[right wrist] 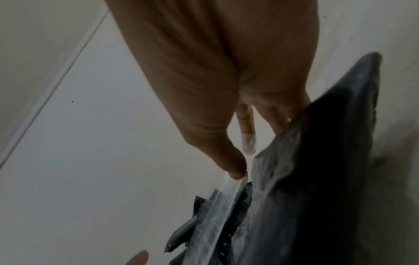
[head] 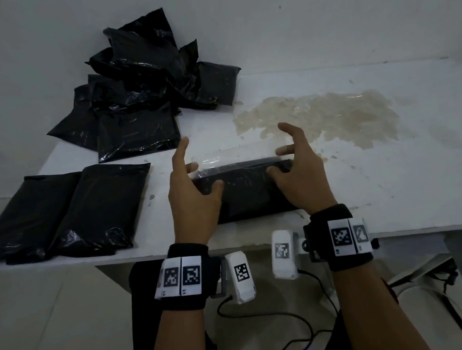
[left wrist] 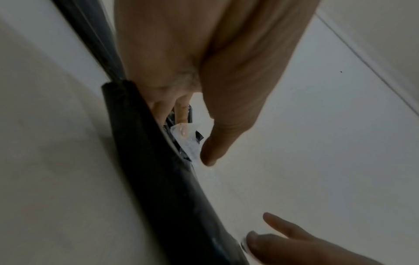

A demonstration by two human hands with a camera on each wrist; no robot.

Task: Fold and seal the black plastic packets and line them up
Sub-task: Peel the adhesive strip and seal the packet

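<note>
Current state: one packet (head: 245, 193) lies flat on the counter (head: 405, 177), near its front edge, between the two hands. A clear tape strip (head: 236, 156) spans the folded far edge of the packet. The left hand (head: 189, 199) pinches the left end of the strip, thumb on the packet face, index finger raised clear. The right hand (head: 299, 176) pinches the right end in the same way, its upper fingers (head: 288, 131) arched above the strip. The wrist views confirm a thumb-and-finger pinch on the tape at each end.

Probable faults from this position:
- Uneven lowering. If one end lands first, the strip is likely to skew or wrinkle and leave part of the fold unsealed.
- Slack in the strip. Loss of tension could let the tape stick to itself or to the counter beyond the packet.
- Fold release. With only the thumbs on the packet, the folded edge may spring open before the tape bonds.
- Fingertip adhesion. Tape stuck to a fingertip may lift again on withdrawal.

Count, left to right:
- Finished packets (head: 57, 214) in a row, left: 2, touching.
- Loose pile (head: 146, 88), rear left: at least 6; overlap prevents an exact count.
- Packet in work: 1.
- Stain (head: 320, 118) on the counter, right of centre: 1.
</note>
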